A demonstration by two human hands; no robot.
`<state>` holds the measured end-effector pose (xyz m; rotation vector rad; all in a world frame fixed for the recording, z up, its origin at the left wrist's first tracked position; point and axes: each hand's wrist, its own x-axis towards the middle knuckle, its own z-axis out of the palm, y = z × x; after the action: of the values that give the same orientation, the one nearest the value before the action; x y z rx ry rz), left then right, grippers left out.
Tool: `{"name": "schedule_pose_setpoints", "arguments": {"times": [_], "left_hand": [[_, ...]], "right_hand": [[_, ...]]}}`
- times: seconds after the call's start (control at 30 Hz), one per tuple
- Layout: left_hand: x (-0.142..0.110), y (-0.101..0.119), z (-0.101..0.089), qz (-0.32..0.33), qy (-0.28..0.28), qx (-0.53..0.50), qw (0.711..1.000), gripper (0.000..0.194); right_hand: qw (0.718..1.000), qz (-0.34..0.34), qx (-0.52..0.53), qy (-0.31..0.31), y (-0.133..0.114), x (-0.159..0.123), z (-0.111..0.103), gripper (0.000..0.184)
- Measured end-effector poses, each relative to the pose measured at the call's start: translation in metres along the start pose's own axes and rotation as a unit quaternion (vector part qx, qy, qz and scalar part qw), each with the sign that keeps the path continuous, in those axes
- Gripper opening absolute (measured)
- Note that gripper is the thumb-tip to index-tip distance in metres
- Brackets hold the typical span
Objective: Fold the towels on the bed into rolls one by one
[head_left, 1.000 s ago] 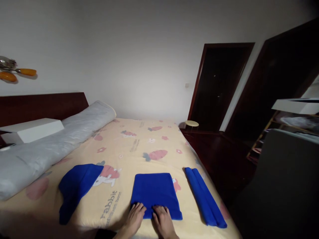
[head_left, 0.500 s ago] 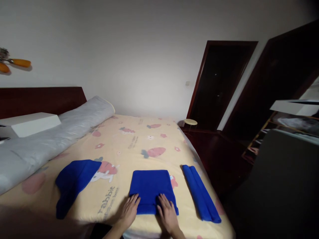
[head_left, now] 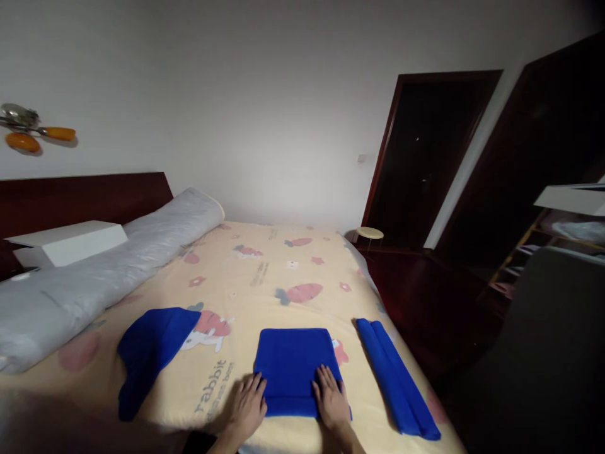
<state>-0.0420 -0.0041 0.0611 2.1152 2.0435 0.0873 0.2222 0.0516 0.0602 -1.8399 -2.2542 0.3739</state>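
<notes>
A folded blue towel (head_left: pixel 293 369) lies flat near the front edge of the bed (head_left: pixel 265 277). My left hand (head_left: pixel 248 405) rests flat at its near left corner, fingers stretched out. My right hand (head_left: pixel 332 398) lies flat on the towel's near right corner, fingers apart. To the right lies another blue towel (head_left: pixel 396 377), folded into a long narrow strip. A third blue towel (head_left: pixel 151 350) lies loose and crumpled to the left.
The bed has a cream sheet with carrot and rabbit prints. A long grey bolster (head_left: pixel 99 271) and a white box (head_left: pixel 70 241) sit by the dark headboard. Right of the bed are a small round stool (head_left: pixel 369 233), a dark doorway (head_left: pixel 425 157) and a grey chair back (head_left: pixel 553 353).
Both hands slid apart from the middle of the towel's near edge out to its two near corners. The camera view shifted slightly.
</notes>
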Motion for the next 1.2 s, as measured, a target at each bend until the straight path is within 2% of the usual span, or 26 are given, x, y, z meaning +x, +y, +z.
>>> {"name": "schedule_pose_setpoints", "arguments": {"times": [0.1,0.2,0.3,0.4,0.5,0.57,0.67,0.77,0.87,0.97,1.07,1.2], "left_hand": [[-0.001,0.003,-0.001,-0.005,0.004,0.0,1.0,0.055],[-0.002,0.005,-0.001,-0.007,0.003,-0.005,1.0,0.055],[-0.002,0.005,-0.001,-0.007,0.004,-0.009,1.0,0.054],[-0.001,0.004,0.001,-0.009,0.0,-0.005,1.0,0.055],[0.0,0.003,0.003,-0.012,-0.008,0.002,1.0,0.056],[0.001,0.002,0.005,-0.008,-0.004,0.001,1.0,0.056],[0.002,0.003,0.005,-0.013,-0.002,-0.002,1.0,0.055],[0.003,0.006,0.003,-0.021,-0.009,-0.007,1.0,0.056],[0.002,0.008,0.002,-0.019,-0.004,-0.012,1.0,0.056],[0.001,0.009,0.002,-0.016,-0.002,-0.015,1.0,0.056],[-0.001,0.01,0.001,-0.017,0.002,-0.01,1.0,0.056],[0.0,0.009,0.003,-0.019,0.002,0.003,1.0,0.056]], "right_hand": [[0.997,0.057,-0.049,0.02,0.027,0.001,-0.003,0.055],[0.997,0.049,-0.052,0.027,0.024,-0.003,-0.005,0.057],[0.998,-0.053,0.013,0.006,-0.007,-0.009,-0.006,0.057],[0.981,-0.159,0.094,-0.058,-0.049,-0.014,-0.004,0.057],[0.966,-0.199,0.126,-0.11,-0.079,-0.016,0.002,0.057],[0.968,-0.192,0.118,-0.113,-0.085,-0.016,0.007,0.056],[0.983,-0.145,0.087,-0.065,-0.065,-0.011,0.011,0.055],[0.997,-0.06,0.04,-0.007,-0.018,-0.005,0.01,0.053],[1.0,0.013,-0.017,0.021,0.033,0.0,0.007,0.053],[0.996,0.067,-0.056,0.034,0.062,0.0,0.004,0.055],[0.997,0.044,-0.052,0.045,0.054,-0.003,0.001,0.056],[0.997,-0.07,0.023,0.016,0.0,-0.01,-0.002,0.053]]}}
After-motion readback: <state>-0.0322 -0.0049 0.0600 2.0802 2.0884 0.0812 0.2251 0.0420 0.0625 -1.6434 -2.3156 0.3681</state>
